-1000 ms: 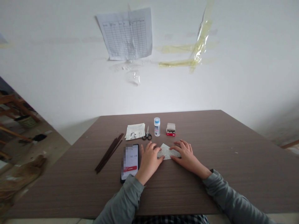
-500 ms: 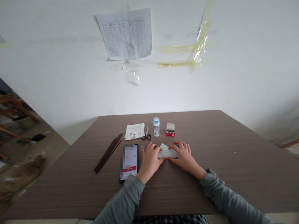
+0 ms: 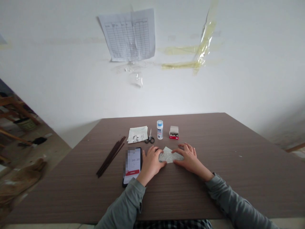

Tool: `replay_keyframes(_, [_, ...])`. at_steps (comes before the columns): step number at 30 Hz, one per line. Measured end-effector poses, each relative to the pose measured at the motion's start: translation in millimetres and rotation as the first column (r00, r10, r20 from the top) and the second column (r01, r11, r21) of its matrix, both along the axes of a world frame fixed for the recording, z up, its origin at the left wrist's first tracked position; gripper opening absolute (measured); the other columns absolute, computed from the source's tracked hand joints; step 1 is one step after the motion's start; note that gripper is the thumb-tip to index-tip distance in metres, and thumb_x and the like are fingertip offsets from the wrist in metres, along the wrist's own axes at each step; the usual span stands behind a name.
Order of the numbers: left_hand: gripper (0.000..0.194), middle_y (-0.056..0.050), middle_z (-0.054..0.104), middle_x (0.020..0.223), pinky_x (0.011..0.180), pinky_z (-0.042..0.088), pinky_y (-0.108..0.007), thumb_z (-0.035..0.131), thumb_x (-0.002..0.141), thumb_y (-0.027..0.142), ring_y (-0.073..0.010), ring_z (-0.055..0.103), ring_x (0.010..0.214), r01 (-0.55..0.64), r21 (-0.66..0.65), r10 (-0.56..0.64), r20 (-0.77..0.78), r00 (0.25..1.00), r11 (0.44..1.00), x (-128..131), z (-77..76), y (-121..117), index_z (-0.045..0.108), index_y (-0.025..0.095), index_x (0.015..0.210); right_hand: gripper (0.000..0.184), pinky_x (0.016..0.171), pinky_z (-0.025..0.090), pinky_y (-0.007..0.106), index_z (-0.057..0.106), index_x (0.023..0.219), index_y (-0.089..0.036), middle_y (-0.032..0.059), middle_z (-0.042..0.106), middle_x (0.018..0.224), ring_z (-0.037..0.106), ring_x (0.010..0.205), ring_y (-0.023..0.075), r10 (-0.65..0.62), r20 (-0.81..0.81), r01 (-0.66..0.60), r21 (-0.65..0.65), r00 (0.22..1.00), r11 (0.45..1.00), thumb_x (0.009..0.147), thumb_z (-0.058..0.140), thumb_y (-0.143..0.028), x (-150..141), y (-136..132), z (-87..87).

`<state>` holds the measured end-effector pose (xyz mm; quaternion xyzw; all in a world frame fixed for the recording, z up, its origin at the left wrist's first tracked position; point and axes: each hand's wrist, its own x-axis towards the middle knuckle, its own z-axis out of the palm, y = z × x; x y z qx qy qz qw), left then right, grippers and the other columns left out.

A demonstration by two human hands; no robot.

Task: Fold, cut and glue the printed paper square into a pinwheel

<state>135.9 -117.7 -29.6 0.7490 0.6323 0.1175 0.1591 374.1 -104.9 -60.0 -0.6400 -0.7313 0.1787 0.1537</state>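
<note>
Beside the phone (image 3: 132,166) on the table (image 3: 228,152), a small printed paper (image 3: 170,155) lies flat between the hands. The left hand (image 3: 150,164) and right hand (image 3: 190,160) rest open on its ends, gripping nothing. It looks light and soft, best lifted by an edge.

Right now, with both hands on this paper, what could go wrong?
Your left hand sits right against the phone, so it might brush the screen and its red button. The small printed paper lies flat between that hand and your right hand, and could slip or crease under uneven pressure. The scissors lie just beyond, so a careless reach might catch them.
</note>
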Motion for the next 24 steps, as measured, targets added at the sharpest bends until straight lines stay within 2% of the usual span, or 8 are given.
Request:
replay_keyframes(3, [0.049, -0.012, 0.076, 0.188, 0.159, 0.039, -0.084, 0.1, 0.104, 0.026, -0.0513, 0.059, 0.187, 0.001, -0.013, -0.001, -0.001, 1.0, 1.0, -7.2, -0.3, 0.5, 0.093, 0.036, 0.151, 0.044, 0.154, 0.036, 0.088, 0.099, 0.14, -0.047, 0.0094, 0.075, 0.184, 0.046, 0.187, 0.0635, 0.003, 0.012, -0.003, -0.006, 1.0, 1.0, 0.096, 0.102, -0.048, 2.8, 1.4, -1.2])
replay_keyframes(7, [0.047, -0.017, 0.073, 0.193, 0.159, 0.032, -0.091, 0.096, 0.107, 0.022, -0.051, 0.052, 0.193, 0.03, -0.014, -0.03, 0.009, 1.0, 0.999, -12.6, -1.0, 0.3, 0.092, 0.03, 0.153, 0.049, 0.154, 0.035, 0.085, 0.098, 0.148, -0.048, 0.0087, 0.072, 0.188, 0.043, 0.191, 0.0582, 0.001, 0.028, -0.001, -0.023, 1.0, 1.0, 0.099, 0.097, -0.048, 8.6, 4.0, -4.0])
replay_keyframes(10, [0.045, -0.019, 0.072, 0.194, 0.16, 0.03, -0.091, 0.096, 0.107, 0.019, -0.0508, 0.049, 0.195, 0.053, 0.003, -0.053, 0.012, 0.999, 0.999, -16.5, -2.0, 0.5, 0.093, 0.028, 0.151, 0.052, 0.155, 0.035, 0.085, 0.097, 0.152, -0.047, 0.0089, 0.07, 0.191, 0.041, 0.194, 0.0548, -0.005, 0.039, 0.007, -0.051, 0.999, 0.999, 0.1, 0.094, -0.045, 15.8, 7.5, -3.6])
replay_keyframes(13, [0.044, -0.018, 0.071, 0.195, 0.159, 0.034, -0.089, 0.095, 0.108, 0.019, -0.0497, 0.047, 0.196, 0.066, 0.007, -0.066, -0.013, 0.998, 0.998, -23.5, -3.5, 1.1, 0.092, 0.03, 0.151, 0.055, 0.154, 0.037, 0.087, 0.097, 0.154, -0.048, 0.0097, 0.07, 0.193, 0.039, 0.196, 0.056, -0.004, 0.036, 0.006, -0.074, 0.999, 0.997, 0.1, 0.095, -0.043, 26.1, 11.3, -0.6])
replay_keyframes(19, [0.04, -0.015, 0.072, 0.194, 0.158, 0.035, -0.089, 0.093, 0.111, 0.026, -0.0506, 0.046, 0.197, 0.082, 0.027, -0.08, -0.063, 0.995, 0.996, -41.6, -10.1, 3.7, 0.092, 0.032, 0.151, 0.051, 0.156, 0.033, 0.088, 0.101, 0.148, -0.045, 0.0113, 0.068, 0.197, 0.042, 0.195, 0.0591, -0.002, 0.001, 0.002, -0.1, 1.0, 0.995, 0.097, 0.1, -0.045, 44.9, 16.5, 0.8])
replay_keyframes(24, [0.042, -0.016, 0.071, 0.196, 0.155, 0.033, -0.095, 0.092, 0.111, 0.024, -0.0518, 0.042, 0.198, 0.075, 0.002, -0.075, -0.081, 0.994, 0.997, -51.8, -12.2, 5.3, 0.092, 0.032, 0.153, 0.046, 0.154, 0.039, 0.086, 0.103, 0.139, -0.046, 0.0099, 0.072, 0.193, 0.048, 0.19, 0.0602, 0.007, -0.04, -0.011, -0.081, 0.999, 0.997, 0.093, 0.103, -0.04, 54.6, 20.1, -5.5])
